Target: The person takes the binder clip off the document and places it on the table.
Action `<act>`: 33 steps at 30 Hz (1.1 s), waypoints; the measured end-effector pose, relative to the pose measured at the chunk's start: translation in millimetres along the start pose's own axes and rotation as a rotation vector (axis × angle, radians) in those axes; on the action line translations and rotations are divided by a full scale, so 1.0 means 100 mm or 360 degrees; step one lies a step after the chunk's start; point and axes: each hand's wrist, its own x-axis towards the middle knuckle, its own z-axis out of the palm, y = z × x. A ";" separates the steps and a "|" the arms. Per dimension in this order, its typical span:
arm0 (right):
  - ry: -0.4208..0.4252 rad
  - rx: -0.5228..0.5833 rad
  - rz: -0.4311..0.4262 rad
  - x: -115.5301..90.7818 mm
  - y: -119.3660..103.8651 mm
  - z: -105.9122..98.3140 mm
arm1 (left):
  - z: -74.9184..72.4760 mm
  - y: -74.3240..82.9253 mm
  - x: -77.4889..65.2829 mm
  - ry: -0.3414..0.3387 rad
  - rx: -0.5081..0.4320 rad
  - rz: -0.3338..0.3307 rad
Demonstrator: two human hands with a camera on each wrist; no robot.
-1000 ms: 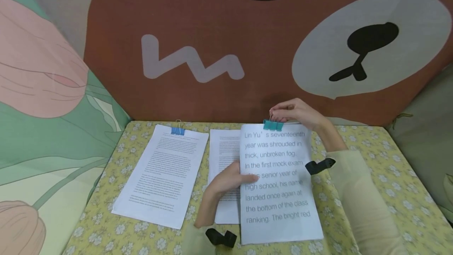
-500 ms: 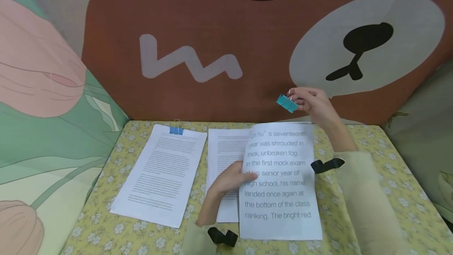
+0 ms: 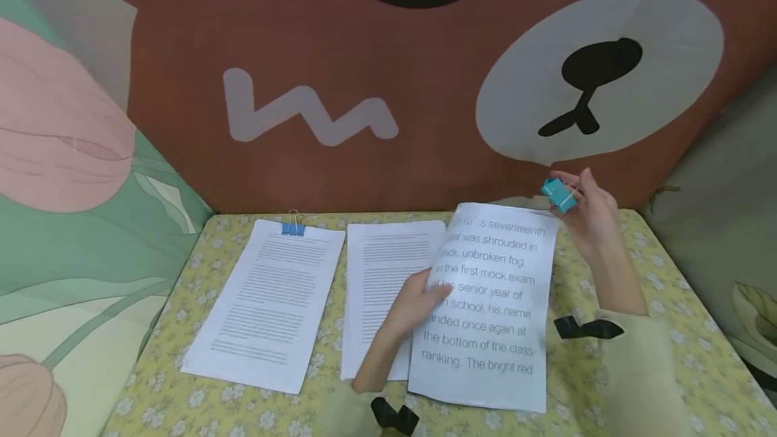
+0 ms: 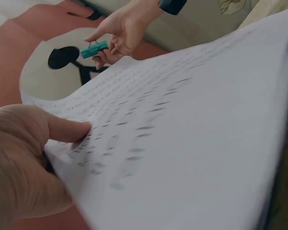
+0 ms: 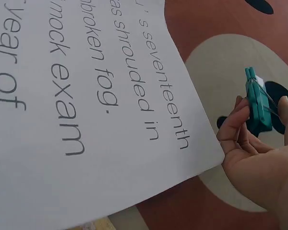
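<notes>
My left hand [image 3: 414,305] grips the left edge of a stack of large-print sheets [image 3: 485,329], thumb on top. The stack is lifted and bowed, as the left wrist view shows from the side. Off the stack's top right corner, my right hand [image 3: 591,224] holds a teal binder clip [image 3: 559,195] by the fingers and thumb. In the right wrist view the teal clip [image 5: 258,103] is apart from the paper, and the fingertips touch its body and wire handles.
Left of the stack, partly under it, lies a small-print pile [image 3: 388,261]. Farther left is another small-print pile [image 3: 267,309] with a blue binder clip [image 3: 293,228] at its top. A flowered cloth [image 3: 152,396] covers the table; a brown printed backdrop [image 3: 303,174] stands behind it.
My right hand has pulled the teal binder clip off the top of the large-print stack and moved it to the right. The left hand still holds the stack, which now bows more.
</notes>
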 end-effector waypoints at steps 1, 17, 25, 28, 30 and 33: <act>0.0034 0.0033 0.0009 -0.04 -0.01 -0.05 | 0.04 0.00 0.01 0.0034 -0.0009 -0.0004; 0.0295 0.0316 0.0000 -0.41 -0.13 -0.61 | 0.57 0.04 0.19 0.0326 -0.0170 -0.0119; 0.0677 0.0131 -0.0085 -0.61 0.04 -0.71 | 0.74 -0.03 0.25 0.0378 -0.0224 -0.0206; 0.0802 0.0136 -0.0077 -0.65 0.10 -0.74 | 0.79 -0.06 0.27 0.0379 -0.0242 -0.0221; 0.0852 0.0123 -0.0015 -0.67 0.14 -0.78 | 0.82 -0.08 0.28 0.0378 -0.0244 -0.0242; 0.0929 0.0079 0.0086 -0.71 0.19 -0.86 | 0.88 -0.13 0.31 0.0372 -0.0238 -0.0247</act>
